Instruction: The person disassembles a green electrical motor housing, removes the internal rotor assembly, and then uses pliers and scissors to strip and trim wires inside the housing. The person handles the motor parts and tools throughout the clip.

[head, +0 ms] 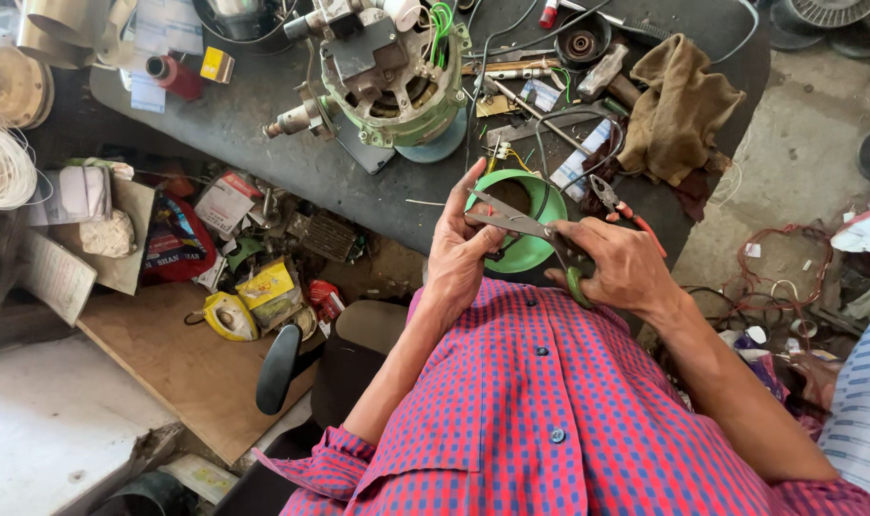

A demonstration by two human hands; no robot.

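Note:
My right hand point(619, 264) grips the green handles of a pair of scissors point(523, 225), whose metal blades point left toward my left hand point(462, 247). My left hand is raised with its fingers spread upward and its thumb and fingertips pinch something small and thin at the blade tips; I cannot tell what it is. Both hands hover over a green round tape roll point(533, 198) at the near edge of the dark workbench point(263, 124). A pale green electric motor point(387, 72) with an exposed rotor and wires stands farther back on the bench.
Pliers with orange handles point(619, 203), a brown rag point(679, 105), screwdrivers and loose wires lie on the bench's right. A red can point(174, 76) stands at the back left. Packets, a plywood board point(182, 363) and a white wire coil point(0, 164) clutter the floor left. Another person's striped sleeve point(865, 401) is at right.

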